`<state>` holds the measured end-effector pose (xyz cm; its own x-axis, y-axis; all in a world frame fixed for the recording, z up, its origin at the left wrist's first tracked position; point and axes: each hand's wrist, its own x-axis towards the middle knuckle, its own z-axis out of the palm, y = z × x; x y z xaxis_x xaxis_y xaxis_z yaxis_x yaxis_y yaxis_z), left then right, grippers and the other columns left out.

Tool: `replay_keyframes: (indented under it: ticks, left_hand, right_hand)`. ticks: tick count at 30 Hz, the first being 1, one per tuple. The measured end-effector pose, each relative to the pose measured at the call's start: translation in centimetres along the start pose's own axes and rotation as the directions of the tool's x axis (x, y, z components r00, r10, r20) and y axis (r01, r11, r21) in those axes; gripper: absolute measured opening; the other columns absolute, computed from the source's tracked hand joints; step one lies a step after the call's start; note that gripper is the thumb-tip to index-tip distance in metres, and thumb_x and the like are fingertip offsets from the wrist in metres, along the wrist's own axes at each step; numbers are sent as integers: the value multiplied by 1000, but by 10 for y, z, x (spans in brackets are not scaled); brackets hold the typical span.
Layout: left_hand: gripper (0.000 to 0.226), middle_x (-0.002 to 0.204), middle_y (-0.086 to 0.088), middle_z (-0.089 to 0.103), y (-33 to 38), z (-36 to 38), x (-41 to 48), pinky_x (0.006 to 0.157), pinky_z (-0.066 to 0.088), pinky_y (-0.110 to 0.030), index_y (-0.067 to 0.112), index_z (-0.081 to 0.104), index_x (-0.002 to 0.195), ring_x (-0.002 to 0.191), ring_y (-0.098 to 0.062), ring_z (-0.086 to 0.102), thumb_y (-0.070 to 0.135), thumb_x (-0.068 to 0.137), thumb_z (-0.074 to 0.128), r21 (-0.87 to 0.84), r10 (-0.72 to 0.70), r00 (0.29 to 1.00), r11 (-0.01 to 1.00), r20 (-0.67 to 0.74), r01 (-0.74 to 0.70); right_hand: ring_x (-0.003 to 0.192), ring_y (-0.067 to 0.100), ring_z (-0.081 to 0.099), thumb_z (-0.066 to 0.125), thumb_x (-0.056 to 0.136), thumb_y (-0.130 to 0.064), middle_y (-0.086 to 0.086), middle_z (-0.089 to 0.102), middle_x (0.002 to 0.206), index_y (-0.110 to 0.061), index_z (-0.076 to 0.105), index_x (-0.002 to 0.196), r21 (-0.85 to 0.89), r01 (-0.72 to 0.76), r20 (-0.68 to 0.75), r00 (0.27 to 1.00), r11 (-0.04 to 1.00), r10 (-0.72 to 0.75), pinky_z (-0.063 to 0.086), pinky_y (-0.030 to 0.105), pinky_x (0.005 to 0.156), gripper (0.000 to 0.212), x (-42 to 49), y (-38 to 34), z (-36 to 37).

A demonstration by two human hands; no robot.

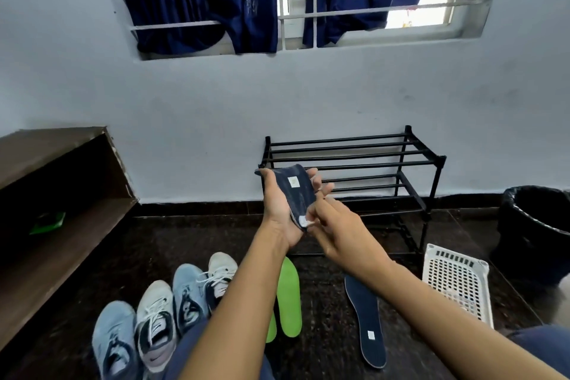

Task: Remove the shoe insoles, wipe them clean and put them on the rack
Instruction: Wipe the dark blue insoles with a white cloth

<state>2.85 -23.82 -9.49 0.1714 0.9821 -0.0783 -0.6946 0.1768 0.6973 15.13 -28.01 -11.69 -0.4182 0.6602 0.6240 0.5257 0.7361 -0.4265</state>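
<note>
My left hand (277, 213) holds a dark blue insole (294, 194) upright in front of the black metal rack (410, 163). The insole carries a small white label. My right hand (336, 225) presses a small white wipe (303, 220) against the insole's lower end. A second dark blue insole (367, 321) lies flat on the dark floor to the right. Two green insoles (290, 296) lie side by side on the floor, partly hidden by my left forearm. Several shoes (154, 318) stand in a row at the lower left.
A white perforated plastic basket (459, 281) sits on the floor right of the rack. A black bin (536, 225) stands at the far right. A brown wooden shelf (61, 182) runs along the left. The rack's bars carry nothing.
</note>
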Motion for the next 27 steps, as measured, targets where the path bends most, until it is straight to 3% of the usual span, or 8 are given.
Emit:
replay_keyframes:
  ticks: [3, 5, 9, 11, 15, 19, 23, 27]
  left_hand:
    - [92, 69, -8, 59, -2, 6, 8, 65, 51, -35, 5, 60, 97, 62, -25, 61, 82, 84, 11, 7, -25, 999, 1000, -23, 25]
    - [89, 70, -6, 60, -2, 7, 12, 62, 49, -31, 10, 61, 94, 61, -22, 59, 83, 83, 12, 34, -22, 999, 999, -24, 22]
    - [73, 74, -3, 65, -8, 16, 12, 78, 53, -34, 14, 64, 91, 85, -18, 66, 76, 87, 24, 97, -18, 1000, 995, 6, 18]
    - [72, 76, -5, 66, -10, 22, 15, 81, 49, -37, 12, 64, 96, 87, -20, 64, 73, 87, 28, 101, -15, 1000, 995, 28, 12]
    - [85, 74, -12, 57, -12, 25, 23, 65, 52, -32, 6, 62, 105, 68, -25, 62, 80, 84, 25, 13, -26, 997, 1000, 71, 25]
    - [82, 77, -10, 55, -14, 23, 27, 78, 49, -39, 4, 61, 105, 70, -24, 62, 78, 81, 35, -45, 3, 997, 999, 78, 1]
    - [73, 79, -8, 57, -16, 26, 25, 72, 50, -37, 4, 61, 105, 72, -23, 62, 71, 87, 37, -63, 15, 996, 998, 88, -10]
    - [53, 79, -10, 56, -30, 35, 22, 69, 53, -32, 2, 60, 102, 72, -23, 61, 52, 92, 45, -38, -28, 994, 999, 104, 32]
  right_hand:
    - [74, 9, 57, 62, 84, -9, -5, 59, 83, -18, 53, 93, 140, -112, -131, 983, 984, 131, 46, 24, 64, 16, 0, 5, -10]
    - [76, 9, 63, 65, 84, -9, -5, 65, 84, -21, 57, 97, 235, -206, -298, 915, 950, 272, 52, 28, 64, 19, 5, 7, -21]
    - [80, 8, 61, 69, 80, -6, -4, 64, 86, -15, 67, 84, 244, -328, -470, 783, 913, 407, 51, 28, 73, 11, 10, 14, -37]
    - [82, 5, 58, 69, 78, -5, -4, 63, 87, -15, 68, 83, 187, -341, -463, 796, 921, 389, 48, 21, 74, 11, 8, 13, -36]
    - [85, 4, 57, 61, 76, 1, 2, 61, 97, -13, 70, 94, 121, -310, -255, 909, 943, 331, 39, 3, 76, 25, 2, 6, -19]
    - [88, -1, 58, 53, 74, 3, -5, 63, 102, -15, 73, 101, 133, -231, -117, 962, 964, 247, 37, 1, 80, 39, 3, 8, -20]
    - [89, -12, 59, 75, 73, -1, -16, 70, 87, -19, 76, 93, 214, -268, -62, 956, 940, 287, 37, 0, 79, 27, 8, 14, -39]
    - [77, -8, 61, 80, 70, -10, -14, 69, 75, -23, 76, 82, 177, -368, -145, 908, 913, 394, 39, 2, 70, 18, 9, 20, -40]
